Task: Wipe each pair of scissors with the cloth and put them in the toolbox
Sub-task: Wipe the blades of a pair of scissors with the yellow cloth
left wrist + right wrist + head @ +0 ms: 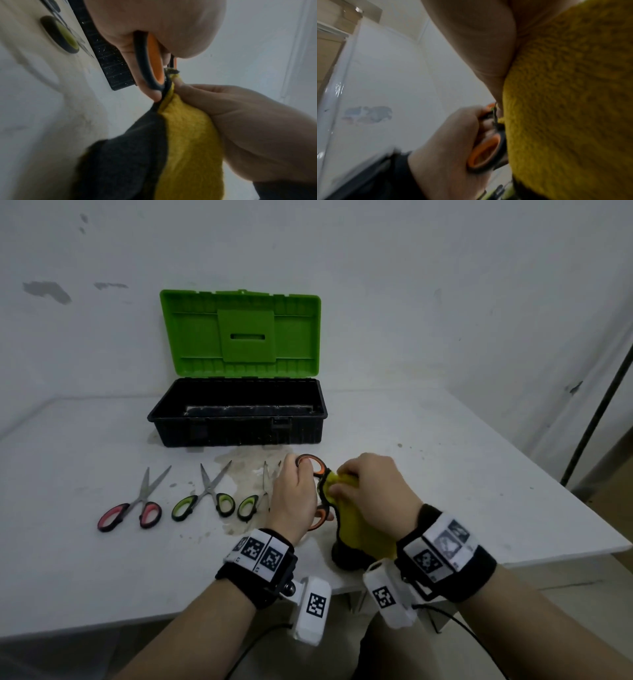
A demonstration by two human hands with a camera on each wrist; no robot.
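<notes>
From the head view, the left hand (295, 494) holds the orange-handled scissors (313, 465) in front of the toolbox (236, 419), its fingers curled round the handle loops, one loop showing above the knuckles and the other below. The right hand (371, 491) sits just to the right of it, fingers bunched tight on the yellow cloth (356, 525), which is folded over where the blades should be; the blades themselves are hidden. The cloth's tail hangs down toward the near edge of the tabletop (445, 474). Left of the toolbox's near wall lie three more pairs: the pink-handled scissors (132, 513), then the green-handled scissors (205, 501), then a second green pair (251, 505) partly hidden by the left hand. The toolbox stands open with its green lid (239, 333) raised, and no scissors show inside.

In the left wrist view, the fingers (150, 93) clamp the black-and-orange loop, and the right hand's fingertips (178, 81) pinch the cloth right against the pivot.

The right wrist view is mostly filled with yellow cloth, with the orange loop in the left hand's grip beside it.

The scissors' long axis appears to run from the left hand rightward into the cloth, so the wiping stroke would likely draw away from the handles. The left hand, already holding them, is better placed to carry them back to the toolbox.
</notes>
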